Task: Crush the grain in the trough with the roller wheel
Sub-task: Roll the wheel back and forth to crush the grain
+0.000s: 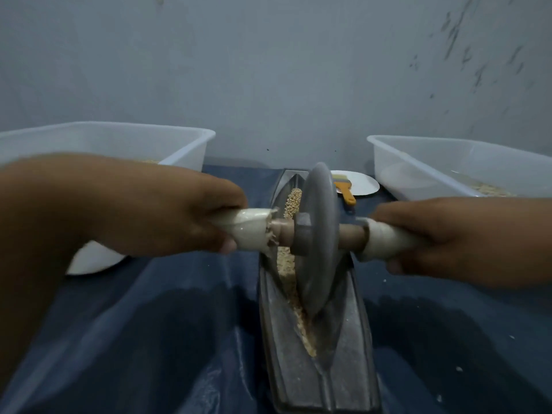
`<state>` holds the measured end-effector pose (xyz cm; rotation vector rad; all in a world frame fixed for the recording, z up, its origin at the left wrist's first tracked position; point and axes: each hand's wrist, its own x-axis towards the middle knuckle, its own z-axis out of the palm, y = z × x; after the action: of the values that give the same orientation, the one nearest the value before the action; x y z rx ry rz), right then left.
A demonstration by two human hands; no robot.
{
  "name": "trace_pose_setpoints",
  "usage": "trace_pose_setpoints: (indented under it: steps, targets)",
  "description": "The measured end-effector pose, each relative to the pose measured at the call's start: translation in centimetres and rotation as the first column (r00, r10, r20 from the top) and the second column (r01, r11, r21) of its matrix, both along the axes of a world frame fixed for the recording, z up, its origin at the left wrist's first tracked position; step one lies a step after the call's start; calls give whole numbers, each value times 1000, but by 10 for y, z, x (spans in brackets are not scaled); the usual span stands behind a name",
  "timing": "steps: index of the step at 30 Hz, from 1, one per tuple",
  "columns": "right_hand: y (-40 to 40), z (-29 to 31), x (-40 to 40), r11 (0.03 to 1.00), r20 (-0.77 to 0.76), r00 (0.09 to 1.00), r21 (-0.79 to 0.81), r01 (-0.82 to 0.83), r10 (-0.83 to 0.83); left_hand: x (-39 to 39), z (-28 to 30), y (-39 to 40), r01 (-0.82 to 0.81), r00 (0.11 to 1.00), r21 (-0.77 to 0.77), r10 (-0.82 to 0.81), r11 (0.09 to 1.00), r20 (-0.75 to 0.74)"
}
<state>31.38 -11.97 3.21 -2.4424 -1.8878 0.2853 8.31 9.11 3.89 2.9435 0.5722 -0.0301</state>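
Since wheel needs even downward push, left hand (167, 210) and right hand (448, 237) each wrap cloth-bound end of wooden axle (349, 236), one either side of trough (343, 354). Roller wheel (319, 234) is grey disc, thin-edged, standing in trough's V-groove. Grain (292, 201): whole pale beads beyond wheel, crumbly meal nearer camera. White plastic tubs (185, 144) flank trough; orange-handled brush (345, 192) behind it.

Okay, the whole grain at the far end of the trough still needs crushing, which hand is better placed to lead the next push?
Neither alone. The left hand and right hand each grip a handle either side of the wheel, so both should push toward the whole grain.
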Motion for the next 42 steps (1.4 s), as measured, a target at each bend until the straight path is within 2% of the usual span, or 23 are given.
trace_pose_setpoints:
  steps: [3,5,7,10,12,13,16,20,22,24,27,30,32,34,37,39,42]
  targets:
    - [-6,9,3,991,-114,993,-125,-37,23,-6,4,2,85,996,-160,-82,983,25]
    - [-1,3,6,993,-112,994,-113,-24,12,-1,2,5,86,995,-165,-77,983,56]
    - [11,-13,10,999,-34,999,37,33,-31,10,-6,8,23,994,-80,-14,997,112]
    - [31,-37,12,930,179,975,364,57,-130,29,-28,12,-83,961,179,31,980,276]
    - [41,-45,13,884,292,939,466,24,-180,38,-42,14,-127,935,354,-7,926,355]
    - [43,-46,13,879,310,933,477,14,-183,40,-45,15,-143,931,380,-7,914,366]
    - [34,-35,11,924,250,959,381,33,-137,35,-37,13,-110,958,273,28,956,285]
    - [8,-9,8,998,23,999,47,36,-38,10,-7,2,-26,999,-29,27,999,37]
    - [2,0,10,998,-64,998,-55,1,-4,3,1,0,5,1000,-95,-3,995,12]
    - [5,0,12,998,-117,993,-54,-18,12,5,1,2,5,999,-102,-1,995,37]
    - [19,-20,15,988,-31,998,149,51,-47,19,-13,5,-50,989,24,46,998,142]
    - [36,-41,15,901,219,964,432,42,-150,34,-33,10,-109,953,287,18,952,303]
    - [43,-43,13,873,322,930,488,-3,-177,37,-39,13,-123,954,322,23,939,298]
    - [38,-36,13,894,309,944,447,-32,-121,31,-32,11,-87,977,152,55,985,207]
    - [18,-16,14,976,96,995,218,17,-38,14,-13,5,-58,998,-30,58,998,-2]
    - [8,-5,16,998,-53,999,61,1,2,4,-1,-2,-35,998,-63,32,997,-54]
    - [7,-4,22,1000,-146,989,-30,-1,-4,6,3,-4,-12,1000,-22,12,1000,17]
